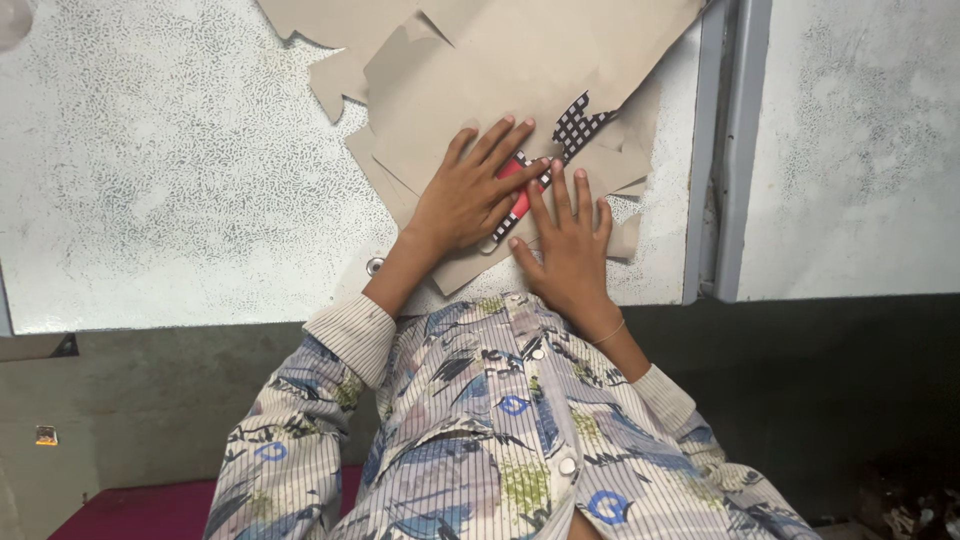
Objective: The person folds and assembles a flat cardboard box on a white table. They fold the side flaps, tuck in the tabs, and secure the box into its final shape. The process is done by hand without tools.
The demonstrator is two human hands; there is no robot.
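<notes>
My left hand (468, 190) lies flat, fingers spread, on a small red piece (518, 185) that sits among brown paper cut-outs (480, 80) on a speckled white table (170, 170). My right hand (570, 245) rests flat beside it, fingers together, pressing on brown paper at the edge of a black-and-white checked strip (578, 128). The checked strip runs diagonally under both hands and pokes out from under the top brown sheet. Most of the red piece is hidden by my left fingers.
A grey metal rail (725, 150) divides this table from a second speckled surface (860, 150) on the right. A round metal fitting (374, 265) sits near the table's front edge. Below are a dark floor and a red mat (150, 510).
</notes>
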